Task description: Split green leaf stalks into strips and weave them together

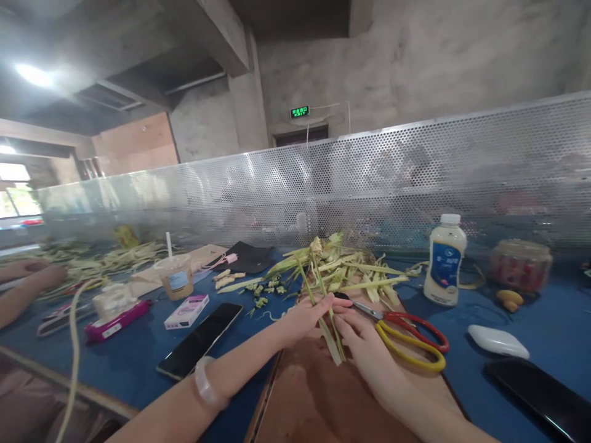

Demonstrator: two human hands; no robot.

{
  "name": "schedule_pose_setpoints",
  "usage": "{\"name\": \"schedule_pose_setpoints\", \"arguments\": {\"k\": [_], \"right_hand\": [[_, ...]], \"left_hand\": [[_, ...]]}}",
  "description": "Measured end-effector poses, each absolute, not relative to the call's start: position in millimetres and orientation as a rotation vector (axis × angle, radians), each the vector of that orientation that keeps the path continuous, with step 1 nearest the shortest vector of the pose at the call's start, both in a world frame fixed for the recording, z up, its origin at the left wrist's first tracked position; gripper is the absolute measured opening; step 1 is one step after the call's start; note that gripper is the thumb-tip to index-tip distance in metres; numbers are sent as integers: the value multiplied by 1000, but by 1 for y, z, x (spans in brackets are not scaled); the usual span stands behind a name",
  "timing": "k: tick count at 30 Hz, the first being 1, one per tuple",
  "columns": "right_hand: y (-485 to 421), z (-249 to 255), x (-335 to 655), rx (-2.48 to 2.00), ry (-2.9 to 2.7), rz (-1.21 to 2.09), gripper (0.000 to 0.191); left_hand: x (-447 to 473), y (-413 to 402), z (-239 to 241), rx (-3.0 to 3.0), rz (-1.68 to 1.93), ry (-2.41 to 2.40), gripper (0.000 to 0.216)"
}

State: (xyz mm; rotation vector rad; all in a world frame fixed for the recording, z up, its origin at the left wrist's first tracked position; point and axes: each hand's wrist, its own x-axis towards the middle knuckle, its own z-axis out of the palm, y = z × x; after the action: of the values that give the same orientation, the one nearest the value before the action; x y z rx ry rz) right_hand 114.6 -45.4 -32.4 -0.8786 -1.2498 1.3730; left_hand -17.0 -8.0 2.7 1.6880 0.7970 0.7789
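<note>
Long pale-green husk strips [333, 337] run between my two hands over a brown board [305, 400]. My left hand [313, 312] is closed around them from the left, with a pale bangle on its wrist. My right hand [362, 339] pinches the strips from the right, close to the left fingertips. Their upper ends rise toward a pile of loose husks [369, 274] just behind. Scissors [413, 338] with one red and one yellow handle lie beside my right hand, their blades pointing toward my fingers.
On the right stand a white bottle [445, 261] and a lidded jar [521, 266], near a white case [498, 341] and a dark phone-like object [540, 394]. Leftward lie a phone [201, 341], a small box [187, 311], a drink cup [176, 280] and another person's arm [30, 289]. Perforated metal [258, 191] borders the back.
</note>
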Motion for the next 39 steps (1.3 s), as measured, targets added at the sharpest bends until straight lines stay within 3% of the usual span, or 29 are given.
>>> {"name": "schedule_pose_setpoints", "arguments": {"k": [15,39], "right_hand": [[-37,-36,123,-938,-1296,1241,35],[-40,-26,128,-862,-1239,1469,30]], "left_hand": [[-19,-1,-6,1603,875,868,48],[-27,0,5,1556,606,771,39]]}}
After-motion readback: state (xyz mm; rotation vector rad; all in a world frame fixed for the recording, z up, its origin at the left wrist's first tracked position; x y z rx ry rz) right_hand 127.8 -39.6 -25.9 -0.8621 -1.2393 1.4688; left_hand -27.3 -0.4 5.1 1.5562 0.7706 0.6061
